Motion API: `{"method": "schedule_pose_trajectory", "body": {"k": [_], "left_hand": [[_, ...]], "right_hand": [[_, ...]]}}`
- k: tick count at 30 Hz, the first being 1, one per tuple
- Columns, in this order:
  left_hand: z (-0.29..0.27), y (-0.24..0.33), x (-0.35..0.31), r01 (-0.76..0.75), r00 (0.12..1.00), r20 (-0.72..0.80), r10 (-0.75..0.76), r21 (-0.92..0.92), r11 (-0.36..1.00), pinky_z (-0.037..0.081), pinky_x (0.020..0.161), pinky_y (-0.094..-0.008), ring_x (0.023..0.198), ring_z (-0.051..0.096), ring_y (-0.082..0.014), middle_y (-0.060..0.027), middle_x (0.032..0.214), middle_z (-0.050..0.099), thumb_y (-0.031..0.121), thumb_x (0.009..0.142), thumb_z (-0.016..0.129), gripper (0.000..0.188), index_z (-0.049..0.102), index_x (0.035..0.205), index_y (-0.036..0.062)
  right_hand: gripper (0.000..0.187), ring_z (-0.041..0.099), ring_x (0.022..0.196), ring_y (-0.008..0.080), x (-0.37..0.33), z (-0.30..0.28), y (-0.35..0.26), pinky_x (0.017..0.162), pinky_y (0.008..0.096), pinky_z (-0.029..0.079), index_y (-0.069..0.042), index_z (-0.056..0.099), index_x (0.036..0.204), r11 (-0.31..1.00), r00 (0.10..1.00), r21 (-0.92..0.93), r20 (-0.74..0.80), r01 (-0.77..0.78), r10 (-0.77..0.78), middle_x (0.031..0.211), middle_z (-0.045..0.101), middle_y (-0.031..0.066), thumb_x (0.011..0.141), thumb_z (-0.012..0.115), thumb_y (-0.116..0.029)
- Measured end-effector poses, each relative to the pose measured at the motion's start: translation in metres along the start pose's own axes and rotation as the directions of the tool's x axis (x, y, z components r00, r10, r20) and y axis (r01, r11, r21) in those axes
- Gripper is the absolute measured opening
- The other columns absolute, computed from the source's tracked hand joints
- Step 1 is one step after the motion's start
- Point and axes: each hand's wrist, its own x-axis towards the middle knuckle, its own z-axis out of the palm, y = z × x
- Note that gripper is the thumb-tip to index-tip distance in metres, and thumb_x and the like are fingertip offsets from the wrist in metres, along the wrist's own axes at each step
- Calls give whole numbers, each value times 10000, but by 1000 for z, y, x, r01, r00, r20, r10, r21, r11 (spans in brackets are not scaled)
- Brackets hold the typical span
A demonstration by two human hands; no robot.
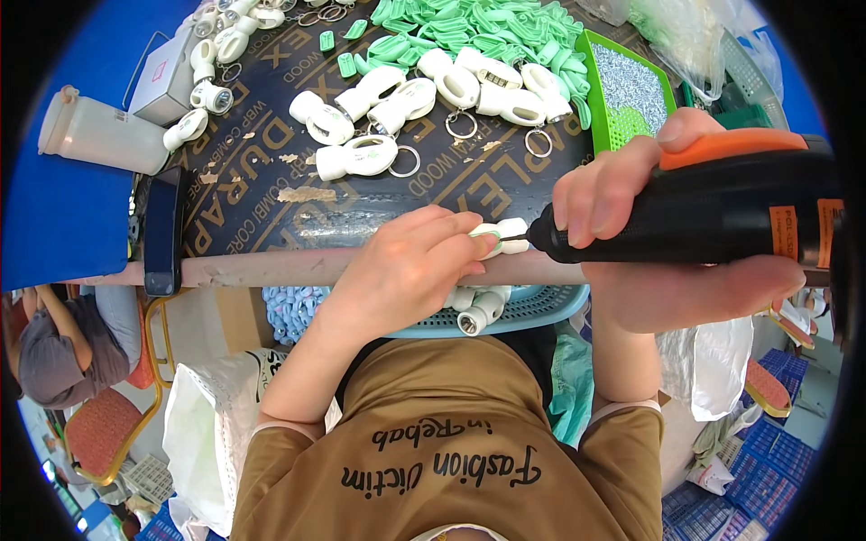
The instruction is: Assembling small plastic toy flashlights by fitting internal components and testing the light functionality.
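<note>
Screwdriver (740,203): power type, black and orange; my right hand (609,189) is wrapped round its body, thumb on the near side, bit (516,238) pointing left.
White light (514,225): small, at the near edge of the table (271,269); some green shows on it. My left hand (410,257) clamps it in pinched fingertips.
Bit contact: right at the light; can't tell if it touches or spins.
Ringed lights (365,155): loose group beyond my left hand, key rings on several; can't tell which are fastened.
Far-left lights (212,96): another bunch beside a white box (165,81); done or waiting, can't tell.
Green parts (487,36): big heap, far centre; looks like plenty left to fit.
Tray (591,90): bright green, far right, well stocked with small silver pieces (631,81), probably screws.
Basket (559,311): blue, near me below the table edge, more white lights (483,311) in it; status unclear.
Progress: one light mid-fastening, I judge; its screw's depth is hidden. Batch looks far from finished, given the stock left.
</note>
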Motion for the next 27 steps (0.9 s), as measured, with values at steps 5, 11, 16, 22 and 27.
{"method": "schedule_pose_trajectory", "body": {"k": [5, 11, 16, 22, 27], "left_hand": [[1, 0, 0, -6, 1000, -4, 6, 2, 1000, 497, 608, -342, 721, 617, -257, -105, 924, 658, 12, 631, 750, 278, 634, 882, 35], [0, -2, -1, -50, 999, -3, 50, 17, 999, 497, 630, -346, 727, 596, -247, -99, 881, 628, 31, 653, 712, 269, 611, 902, 10], [0, -1, 0, -16, 1000, -10, 15, -9, 1000, 488, 596, -343, 709, 606, -259, -99, 923, 654, 10, 636, 742, 263, 621, 868, 38], [2, -1, -3, -11, 1000, -16, 12, 4, 1000, 487, 594, -345, 705, 604, -264, -96, 917, 652, 16, 637, 740, 263, 625, 872, 43], [3, -1, -3, -18, 999, -29, 19, 6, 1000, 491, 601, -350, 723, 607, -275, -106, 905, 645, 12, 637, 735, 266, 626, 878, 34]], "right_hand": [[992, 501, 470, 179, -2, 6, -5, 481, 314, 428, -62, 435, 1094, 1000, 1000, -27, -1, -17, 17, 639, 543, 64, 596, 404, -919], [1005, 504, 462, 184, 0, 12, -8, 465, 319, 433, -65, 448, 1080, 998, 998, -27, 25, -61, 62, 641, 554, 71, 567, 421, -929], [978, 502, 460, 185, -3, 13, -5, 464, 320, 434, -73, 449, 1077, 998, 996, 10, 64, -57, 56, 643, 557, 75, 576, 448, -913], [948, 503, 457, 194, -2, 10, -3, 459, 330, 437, -68, 435, 1054, 1000, 991, 9, 133, -26, 24, 642, 557, 83, 576, 505, -884], [951, 508, 456, 208, -7, 9, -1, 459, 351, 452, -51, 408, 1003, 999, 993, -31, 121, 9, -5, 645, 550, 90, 544, 534, -874]]}}
